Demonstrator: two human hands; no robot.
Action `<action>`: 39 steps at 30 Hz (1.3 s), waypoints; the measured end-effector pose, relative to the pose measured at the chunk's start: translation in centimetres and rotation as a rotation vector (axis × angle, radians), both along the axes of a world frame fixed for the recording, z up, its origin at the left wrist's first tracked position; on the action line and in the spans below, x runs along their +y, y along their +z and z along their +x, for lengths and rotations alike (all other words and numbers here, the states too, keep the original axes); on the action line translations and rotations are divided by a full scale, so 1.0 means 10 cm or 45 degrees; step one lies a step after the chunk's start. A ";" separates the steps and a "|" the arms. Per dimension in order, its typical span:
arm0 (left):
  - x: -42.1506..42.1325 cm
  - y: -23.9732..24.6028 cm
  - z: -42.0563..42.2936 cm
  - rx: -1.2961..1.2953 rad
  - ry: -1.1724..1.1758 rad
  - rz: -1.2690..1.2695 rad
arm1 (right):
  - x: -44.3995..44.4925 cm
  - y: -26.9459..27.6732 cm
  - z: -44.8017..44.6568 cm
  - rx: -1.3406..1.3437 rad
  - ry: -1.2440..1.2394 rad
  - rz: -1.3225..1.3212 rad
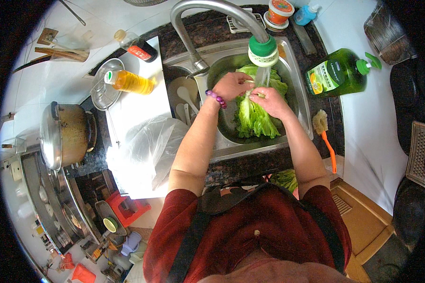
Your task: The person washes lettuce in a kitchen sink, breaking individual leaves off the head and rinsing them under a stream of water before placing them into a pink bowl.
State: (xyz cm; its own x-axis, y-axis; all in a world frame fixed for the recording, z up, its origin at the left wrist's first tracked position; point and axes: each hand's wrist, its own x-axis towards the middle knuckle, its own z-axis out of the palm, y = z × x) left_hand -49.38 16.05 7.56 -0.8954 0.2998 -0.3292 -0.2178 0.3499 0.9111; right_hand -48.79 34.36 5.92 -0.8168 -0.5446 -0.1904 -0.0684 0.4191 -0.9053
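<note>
My left hand [232,86], with a purple bead bracelet at the wrist, pinches the stem end of a leafy green lettuce [253,118]. On the same stem end, my right hand [270,100] has its fingers and thumb closed. The leaves hang down inside the basin of a stainless steel sink [228,127]. Behind my hands, more lettuce leaves [278,86] lie in the basin. Water [262,77] runs from the green and white spray head [263,51] of the curved faucet [184,21] right beside my fingers.
Left of the basin, a smaller one holds a white ladle [186,95]. A white board [161,100] carries an oil bottle [132,82], a dark sauce bottle [138,46] and a clear plastic bag [152,145]. On the right are a green soap pump bottle [336,76] and an orange-handled brush [326,138].
</note>
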 end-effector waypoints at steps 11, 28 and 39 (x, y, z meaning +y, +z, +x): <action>0.01 -0.27 0.04 0.011 0.224 0.647 | 0.04 0.14 -0.01 -0.460 -0.025 -0.223; 0.39 -0.23 0.22 0.577 0.877 0.082 | -0.30 -0.19 0.08 -0.176 -0.505 -0.112; 0.27 -0.75 0.14 -0.647 1.666 1.574 | -0.37 0.15 0.23 0.837 -0.123 -0.020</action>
State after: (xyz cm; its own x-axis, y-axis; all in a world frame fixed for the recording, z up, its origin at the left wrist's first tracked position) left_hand -48.01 18.76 0.05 -0.6240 -0.1611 -0.7646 -0.0652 -0.9644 0.2564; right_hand -46.45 30.66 7.44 -0.8054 -0.4616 0.3718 -0.5714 0.4382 -0.6939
